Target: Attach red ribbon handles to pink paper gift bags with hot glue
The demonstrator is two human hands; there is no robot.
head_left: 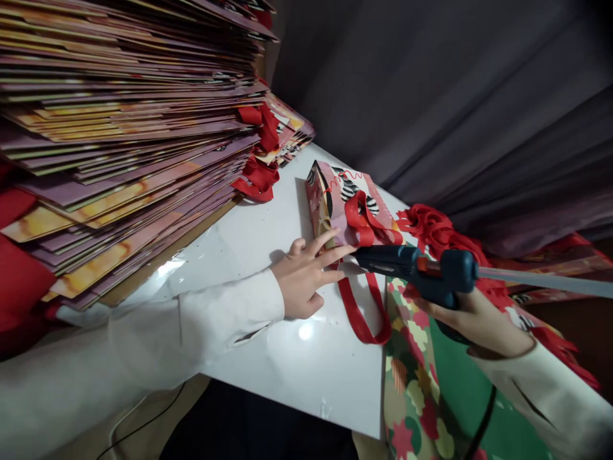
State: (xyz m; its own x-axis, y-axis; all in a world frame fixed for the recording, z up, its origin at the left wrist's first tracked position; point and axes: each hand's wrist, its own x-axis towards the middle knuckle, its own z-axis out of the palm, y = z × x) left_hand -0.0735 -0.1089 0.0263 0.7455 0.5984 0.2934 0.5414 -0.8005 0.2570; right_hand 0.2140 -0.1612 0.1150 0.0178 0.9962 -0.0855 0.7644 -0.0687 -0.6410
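A: Biggest first? White table, tall stack of flat bags on its left side.

B: Pink gift bag lies flat near the far edge, long axis running away from the person.

A: Hands?

B: Left hand open, fingers spread, pressing the bag's near end. Right hand wrapped around the blue glue gun, nozzle pointing left at those fingertips.

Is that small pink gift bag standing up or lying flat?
Lying flat: the pink gift bag rests folded on the white table, pressed by the left hand.
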